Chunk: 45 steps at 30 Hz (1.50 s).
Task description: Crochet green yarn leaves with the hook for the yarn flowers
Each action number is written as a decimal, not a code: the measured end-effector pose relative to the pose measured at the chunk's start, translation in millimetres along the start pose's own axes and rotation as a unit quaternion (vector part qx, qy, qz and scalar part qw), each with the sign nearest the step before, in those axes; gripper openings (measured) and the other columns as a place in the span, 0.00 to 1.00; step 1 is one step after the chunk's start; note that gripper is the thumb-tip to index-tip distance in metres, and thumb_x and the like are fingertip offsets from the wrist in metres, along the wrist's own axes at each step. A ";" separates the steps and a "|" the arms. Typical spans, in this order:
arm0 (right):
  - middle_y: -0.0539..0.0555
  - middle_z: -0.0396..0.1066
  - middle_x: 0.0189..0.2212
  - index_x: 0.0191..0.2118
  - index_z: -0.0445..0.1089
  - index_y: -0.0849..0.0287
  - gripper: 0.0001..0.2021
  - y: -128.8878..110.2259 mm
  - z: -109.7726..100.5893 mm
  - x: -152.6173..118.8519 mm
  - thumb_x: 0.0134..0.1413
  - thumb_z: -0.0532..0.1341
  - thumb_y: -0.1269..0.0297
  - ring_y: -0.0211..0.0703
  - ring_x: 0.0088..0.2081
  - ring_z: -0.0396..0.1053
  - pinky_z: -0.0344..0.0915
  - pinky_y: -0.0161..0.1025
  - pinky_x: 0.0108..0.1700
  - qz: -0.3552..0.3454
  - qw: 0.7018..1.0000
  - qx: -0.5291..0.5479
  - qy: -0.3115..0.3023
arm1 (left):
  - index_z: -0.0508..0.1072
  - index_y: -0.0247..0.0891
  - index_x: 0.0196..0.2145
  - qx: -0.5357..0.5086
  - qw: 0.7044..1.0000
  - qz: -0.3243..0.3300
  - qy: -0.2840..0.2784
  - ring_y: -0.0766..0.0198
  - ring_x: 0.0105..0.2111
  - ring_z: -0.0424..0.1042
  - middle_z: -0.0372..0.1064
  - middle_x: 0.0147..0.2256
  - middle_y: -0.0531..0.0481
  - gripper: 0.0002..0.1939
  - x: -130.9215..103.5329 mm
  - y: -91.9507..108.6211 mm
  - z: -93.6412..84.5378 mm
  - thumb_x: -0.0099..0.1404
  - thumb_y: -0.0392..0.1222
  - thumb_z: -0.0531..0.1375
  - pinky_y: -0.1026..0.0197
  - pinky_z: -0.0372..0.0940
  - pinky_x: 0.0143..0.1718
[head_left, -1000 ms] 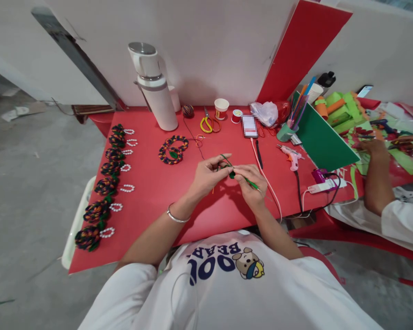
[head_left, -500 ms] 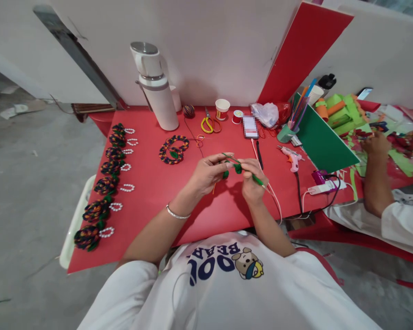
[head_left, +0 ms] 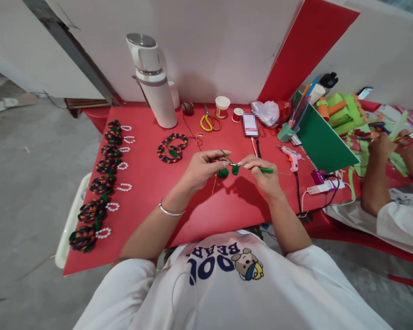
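crochet stitching seems under way: right hand (head_left: 263, 177) grips the green hook (head_left: 266, 170), left hand (head_left: 202, 170) pinches green yarn (head_left: 223, 173); next pull likely needs steady tension.

Near frame centre, the right hand (head_left: 264, 173) is shifting rightward, and its green-handled crochet hook (head_left: 267, 170) is levelling out.
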State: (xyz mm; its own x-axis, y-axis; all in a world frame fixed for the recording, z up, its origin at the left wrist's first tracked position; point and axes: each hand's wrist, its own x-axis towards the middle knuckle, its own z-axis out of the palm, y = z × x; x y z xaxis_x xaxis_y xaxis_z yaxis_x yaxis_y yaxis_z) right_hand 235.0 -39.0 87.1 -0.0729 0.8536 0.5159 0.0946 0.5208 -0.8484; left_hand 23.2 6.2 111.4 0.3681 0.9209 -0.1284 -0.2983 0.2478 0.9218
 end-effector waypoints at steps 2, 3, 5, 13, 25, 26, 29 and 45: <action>0.53 0.82 0.39 0.39 0.81 0.48 0.11 -3.2 -2.6 2.9 0.64 0.64 0.50 0.49 0.45 0.78 0.73 0.53 0.53 -0.006 1.000 -0.021 -0.021 | 0.84 0.34 0.39 0.005 1.000 0.006 0.001 0.70 0.24 0.67 0.76 0.29 0.47 0.21 0.2 0.7 -0.1 0.44 0.39 0.76 0.65 0.59 0.25; 0.53 0.83 0.39 0.39 0.81 0.48 0.10 -4.2 -3.6 4.3 0.64 0.64 0.51 0.49 0.45 0.78 0.72 0.53 0.53 -0.010 0.999 -0.030 -0.030 | 0.84 0.34 0.38 0.008 1.000 0.009 0.002 0.69 0.25 0.68 0.76 0.29 0.47 0.21 0.4 0.7 -0.2 0.44 0.39 0.76 0.64 0.60 0.26; 0.53 0.83 0.40 0.39 0.81 0.48 0.09 -5.5 -5.0 6.7 0.65 0.64 0.53 0.48 0.44 0.78 0.72 0.53 0.52 -0.021 0.998 -0.046 -0.044 | 0.84 0.34 0.38 0.013 1.000 0.018 0.005 0.68 0.25 0.69 0.76 0.29 0.47 0.20 1.1 0.0 -0.4 0.44 0.39 0.77 0.63 0.63 0.28; 0.54 0.83 0.41 0.38 0.80 0.50 0.11 -6.4 -7.2 9.0 0.65 0.63 0.52 0.49 0.45 0.79 0.72 0.54 0.53 -0.019 0.994 -0.085 -0.060 | 0.85 0.33 0.38 0.021 0.999 0.033 0.017 0.69 0.24 0.67 0.75 0.27 0.49 0.20 2.6 -1.0 -0.8 0.44 0.39 0.77 0.63 0.63 0.28; 0.54 0.82 0.41 0.39 0.79 0.50 0.10 -10.6 -0.3 7.4 0.66 0.62 0.54 0.48 0.46 0.78 0.73 0.52 0.53 -0.016 0.999 -0.035 -0.028 | 0.83 0.33 0.45 0.005 1.000 0.026 -0.006 0.71 0.25 0.68 0.72 0.28 0.52 0.28 -2.9 4.4 3.6 0.43 0.37 0.77 0.66 0.63 0.27; 0.54 0.82 0.41 0.39 0.79 0.50 0.10 -10.5 0.5 7.6 0.66 0.62 0.53 0.48 0.46 0.78 0.73 0.53 0.53 -0.016 0.999 -0.035 -0.027 | 0.82 0.33 0.46 0.004 1.000 0.023 -0.011 0.70 0.26 0.69 0.73 0.29 0.52 0.30 -4.0 4.2 4.4 0.43 0.36 0.77 0.66 0.64 0.27; 0.54 0.82 0.40 0.38 0.79 0.50 0.11 -9.3 2.9 7.4 0.66 0.63 0.52 0.48 0.46 0.77 0.73 0.53 0.54 -0.016 0.999 -0.033 -0.020 | 0.77 0.33 0.54 0.007 1.000 0.009 -0.028 0.66 0.28 0.73 0.75 0.30 0.51 0.38 -7.5 1.8 7.0 0.43 0.35 0.76 0.65 0.66 0.28; 0.54 0.82 0.42 0.39 0.78 0.51 0.13 16.4 9.2 3.8 0.64 0.63 0.49 0.47 0.47 0.79 0.75 0.51 0.53 0.026 0.998 0.054 0.009 | 0.77 0.35 0.56 0.063 0.996 0.061 0.037 0.74 0.24 0.64 0.71 0.31 0.55 0.36 -6.7 -13.6 14.9 0.46 0.32 0.72 0.68 0.59 0.27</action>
State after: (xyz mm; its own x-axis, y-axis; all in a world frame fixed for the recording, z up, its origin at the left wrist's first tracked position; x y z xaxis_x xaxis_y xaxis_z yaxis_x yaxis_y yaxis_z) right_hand 227.1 -27.2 74.0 -0.0520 0.8798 0.4725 -0.0105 0.4726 -0.8812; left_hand 37.9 -7.8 105.1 0.2697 0.9623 -0.0356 -0.2229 0.0983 0.9699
